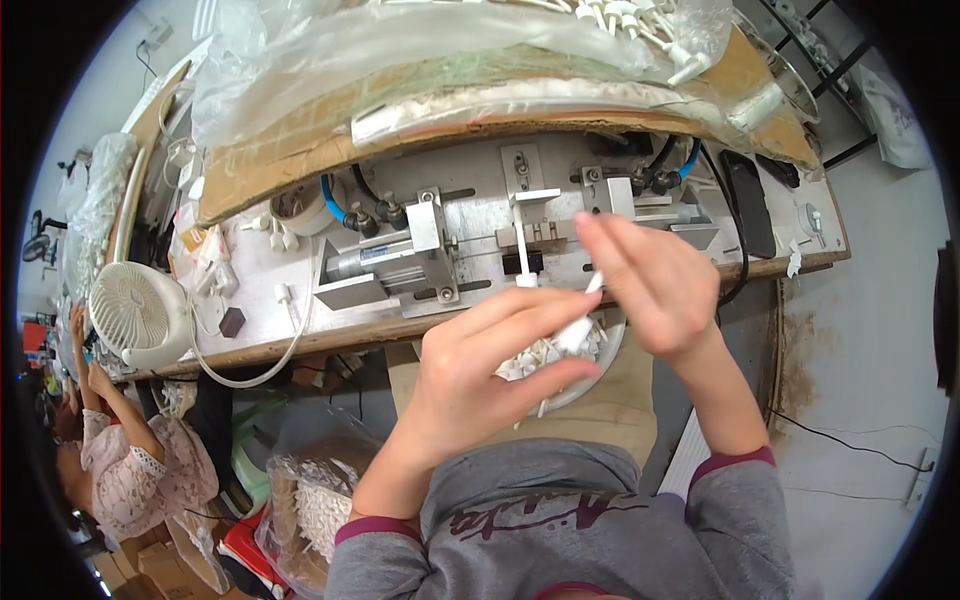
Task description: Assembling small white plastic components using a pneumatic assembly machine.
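My left hand (470, 350) is over the near edge of the bench, its fingertips lying across a white plastic piece (577, 335) whose narrow tip sticks up past them. The thumb is spread below that piece. Close by on the right, my right hand (660, 290) has its fingers stretched together toward the upper left, with nothing visible in them; its thumb is hidden. Beneath both hands is a white bowl (603, 368) of small white plastic parts (530, 362). Just beyond, a white stemmed part (521, 245) stands upright at the middle of a metal fixture (428, 245).
A cardboard sheet (280, 175) with plastic bags and white pump heads (620, 15) overhangs the fixture. A small fan (140, 310) stands left, its cable looping over the bench edge. A phone (748, 205) lies right. Another person (145, 465) works at far left, beyond a bag of white parts (325, 510).
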### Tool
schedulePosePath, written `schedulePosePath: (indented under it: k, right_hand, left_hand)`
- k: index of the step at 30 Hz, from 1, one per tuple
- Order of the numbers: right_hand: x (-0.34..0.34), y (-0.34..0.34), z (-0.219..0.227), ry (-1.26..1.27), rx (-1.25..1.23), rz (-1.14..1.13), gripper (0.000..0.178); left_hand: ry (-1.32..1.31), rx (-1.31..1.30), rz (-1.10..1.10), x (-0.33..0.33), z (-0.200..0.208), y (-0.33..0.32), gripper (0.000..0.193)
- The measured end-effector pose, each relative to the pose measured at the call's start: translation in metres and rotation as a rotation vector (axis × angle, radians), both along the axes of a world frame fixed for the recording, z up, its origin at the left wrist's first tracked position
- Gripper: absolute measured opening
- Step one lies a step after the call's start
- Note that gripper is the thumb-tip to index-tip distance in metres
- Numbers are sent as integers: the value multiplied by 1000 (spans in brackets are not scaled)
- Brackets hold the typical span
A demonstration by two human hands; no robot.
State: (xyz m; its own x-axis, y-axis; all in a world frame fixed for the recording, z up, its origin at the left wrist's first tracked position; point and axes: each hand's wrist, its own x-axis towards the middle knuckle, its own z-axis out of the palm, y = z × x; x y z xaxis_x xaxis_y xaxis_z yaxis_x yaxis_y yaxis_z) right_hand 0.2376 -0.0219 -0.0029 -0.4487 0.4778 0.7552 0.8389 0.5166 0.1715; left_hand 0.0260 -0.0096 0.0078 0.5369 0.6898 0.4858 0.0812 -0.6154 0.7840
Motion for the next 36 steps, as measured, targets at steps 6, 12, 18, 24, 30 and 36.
schedulePosePath:
  k: [6, 12, 18, 24, 30, 36]
  right_hand:
    - [-2, 88, 68, 178, 157, 46, 40]
    - [16, 254, 72, 162, -441, -231, 54]
    - [-27, 237, 52, 21, -626, -330, 55]
    - [28, 198, 59, -60, -519, -49, 43]
    - [20, 169, 77, -52, -865, -360, 40]
    - [17, 151, 76, 361, -470, -221, 34]
  left_hand:
    - [-12, 80, 266, -15, 7, 0, 37]
    - [191, 168, 329, 6, -24, 1, 35]
    - [470, 391, 356, 10, -42, 0, 26]
    - [555, 435, 347, 13, -40, 8, 26]
    - [622, 392, 359, 15, -39, 10, 27]
    - [579, 373, 334, 10, -36, 13, 32]
